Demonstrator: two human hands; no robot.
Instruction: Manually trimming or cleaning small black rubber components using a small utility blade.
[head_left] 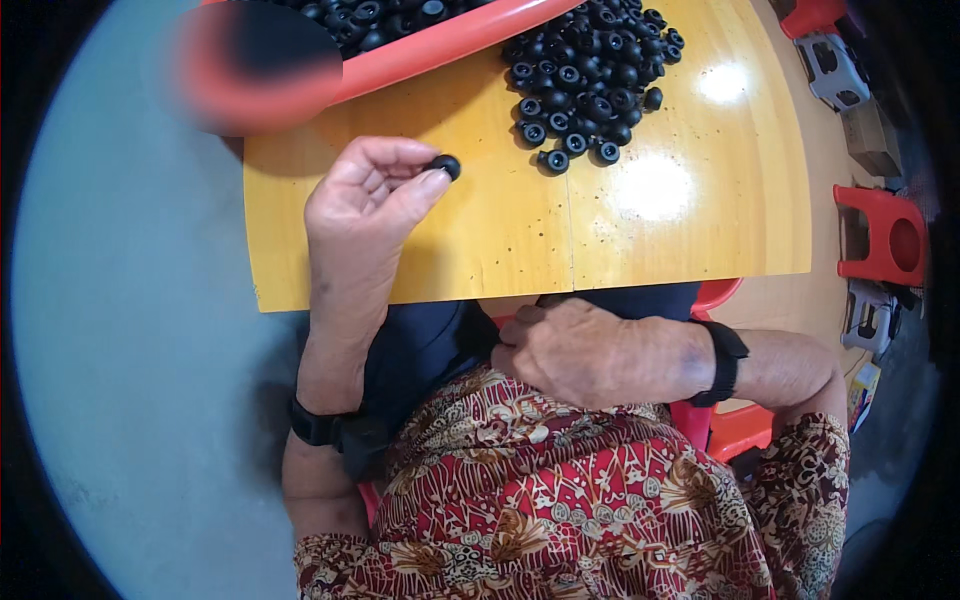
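Head camera: the left hand [365, 205] pinches a round black cap [449, 166] over the tabletop [490, 240], left of upper centre; handling single pieces seems the step, calling next for a steady pinch. The right hand [580, 352] curls mid-frame; whether it holds anything, I can't tell.

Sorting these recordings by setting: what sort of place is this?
Probably a small workshop: a heap of black parts on a yellow table, a red tub holding more, and a red stool nearby.
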